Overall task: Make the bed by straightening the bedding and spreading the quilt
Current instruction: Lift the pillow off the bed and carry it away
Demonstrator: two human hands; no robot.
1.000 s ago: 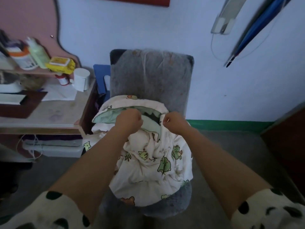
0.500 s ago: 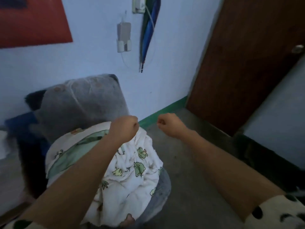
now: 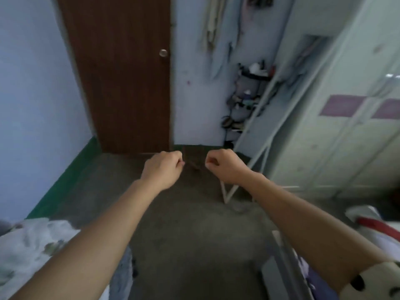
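The white quilt (image 3: 32, 245) with green cartoon prints lies bunched on the grey chair (image 3: 121, 276) at the lower left, blurred and partly behind my left forearm. My left hand (image 3: 163, 167) and my right hand (image 3: 223, 165) are stretched out side by side over the bare floor, well away from the quilt. Both have their fingers curled into loose fists and hold nothing. A strip of purplish bedding (image 3: 303, 276) shows at the bottom right, under my right arm.
A shut brown door (image 3: 121, 83) stands straight ahead. A pale wardrobe (image 3: 346, 137) fills the right side, with a white metal frame (image 3: 255, 135) leaning by it and a dark shelf rack (image 3: 244, 100) in the corner. A red and white object (image 3: 372, 226) lies at the right.
My hands have let go of the quilt on the chair. The view has swung right from the chair to the door, and both empty fists moved with it.
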